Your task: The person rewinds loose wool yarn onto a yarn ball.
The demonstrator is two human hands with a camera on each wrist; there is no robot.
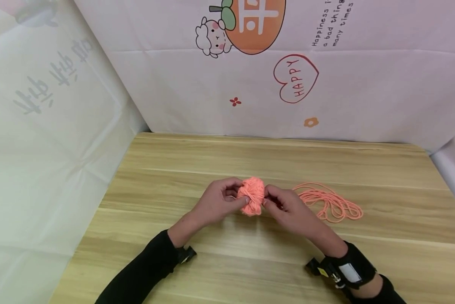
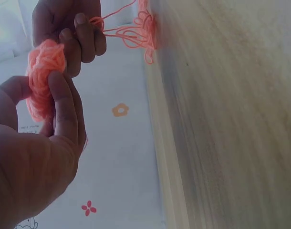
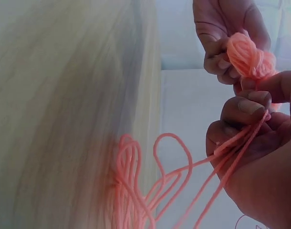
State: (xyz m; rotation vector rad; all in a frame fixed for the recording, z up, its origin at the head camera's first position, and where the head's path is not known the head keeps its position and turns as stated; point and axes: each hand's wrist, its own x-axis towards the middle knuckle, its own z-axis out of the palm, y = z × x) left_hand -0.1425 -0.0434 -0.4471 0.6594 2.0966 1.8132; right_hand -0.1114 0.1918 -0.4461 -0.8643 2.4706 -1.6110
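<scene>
A small wound ball of coral-pink yarn (image 1: 252, 195) is held up over the middle of the table. My left hand (image 1: 220, 202) grips it from the left, thumb on the near face and fingers behind, as the left wrist view also shows. At its right side is my right hand (image 1: 293, 211), fingertips right at the ball. In the right wrist view several strands of yarn (image 3: 226, 179) run through the curled fingers of that hand. They trail down to a loose heap of looped yarn (image 1: 331, 202) on the table, right of the right hand.
The wood-grain table (image 1: 166, 169) ends at the back against a white printed cloth (image 1: 174, 93). Another white cloth (image 1: 52, 177) hangs along the left side. Each wrist wears a strapped camera, the right one on a black band (image 1: 350, 268).
</scene>
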